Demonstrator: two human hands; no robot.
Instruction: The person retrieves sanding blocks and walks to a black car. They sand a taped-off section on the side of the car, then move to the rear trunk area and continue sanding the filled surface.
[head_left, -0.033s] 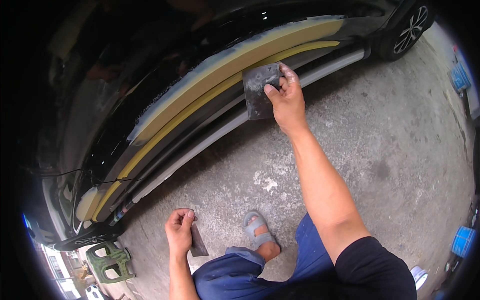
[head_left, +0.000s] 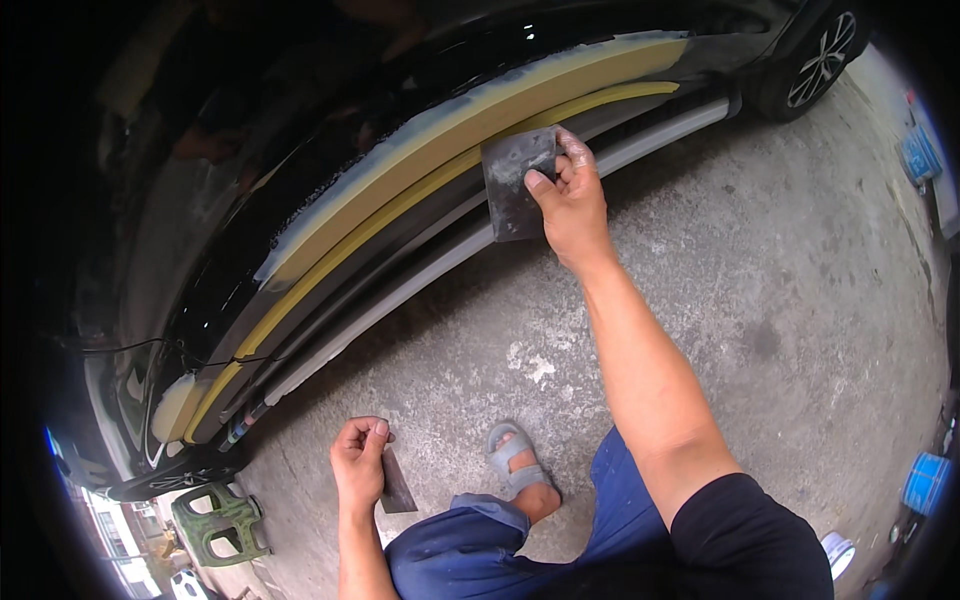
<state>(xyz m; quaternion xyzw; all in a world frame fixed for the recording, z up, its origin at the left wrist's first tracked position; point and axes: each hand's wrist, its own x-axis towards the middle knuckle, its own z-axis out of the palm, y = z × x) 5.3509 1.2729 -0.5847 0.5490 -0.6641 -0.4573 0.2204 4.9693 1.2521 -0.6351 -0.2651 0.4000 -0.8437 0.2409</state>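
Note:
My right hand [head_left: 573, 205] is closed on a dark, flat, squarish filler spreader [head_left: 513, 205] with pale smears on its face. It is held up in front of the lower side of a black car [head_left: 330, 120]; I cannot tell whether it touches the car. Along that panel runs a long tan band of body filler [head_left: 440, 125] with grey-blue edges, and a strip of yellow tape [head_left: 370, 220] lies below it. Lower down, my left hand [head_left: 358, 455] pinches a second thin, dark scraper [head_left: 397, 482], which hangs beside my knee.
A silver side step [head_left: 420, 270] runs along the car's bottom edge above a stained concrete floor [head_left: 750, 270]. At the lower left stands a green plastic stool [head_left: 220, 525]. Blue cans [head_left: 926, 483] stand along the right edge. A thin cable [head_left: 130, 347] crosses the car's left end.
My right hand and its spreader have shifted very slightly to the left. My left hand has not visibly moved.

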